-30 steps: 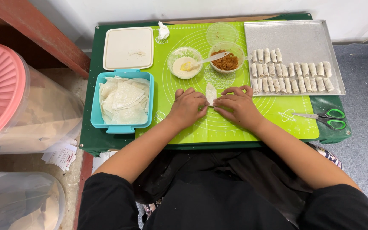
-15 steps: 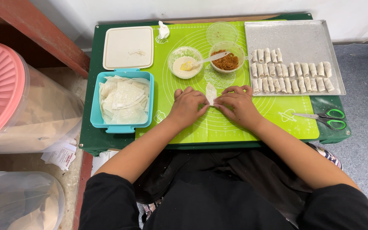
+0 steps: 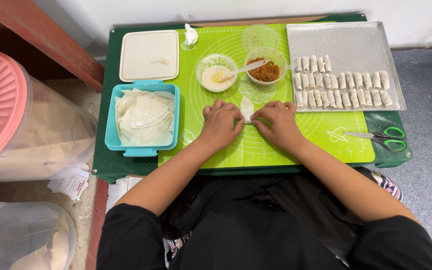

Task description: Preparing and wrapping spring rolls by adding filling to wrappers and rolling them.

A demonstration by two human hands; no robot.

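Both hands down on the green mat point(image 3: 296, 145), knuckles up, fingertips meeting at the centre. Left hand point(image 3: 221, 125) and right hand point(image 3: 276, 125) each curl their fingers onto the near end of a small pale wrapper point(image 3: 246, 108), pressing or pinching it from either side; exact grip is hidden under the fingers. The wrapper sits right between the two hands, touching both, equally close to each. Its long axis runs away from the person, with the free pointed end sticking out past the fingertips toward the bowls.

Just beyond that tip: a clear bowl of pale paste point(image 3: 216, 77) with a spoon point(image 3: 241, 70) resting across it, and beside it a bowl of brown filling point(image 3: 265, 72). An empty clear lid point(image 3: 260, 37) lies behind those.

Left of the left hand, a teal box of stacked wrappers point(image 3: 143, 117), its cream lid point(image 3: 149, 55) behind it. Right of the right hand, a metal tray point(image 3: 346, 35) with rows of finished rolls point(image 3: 341, 82). Green-handled scissors point(image 3: 381, 138) lie at the counter's right edge. Large pink-lidded tub point(image 3: 1, 105) stands off the counter, far left.
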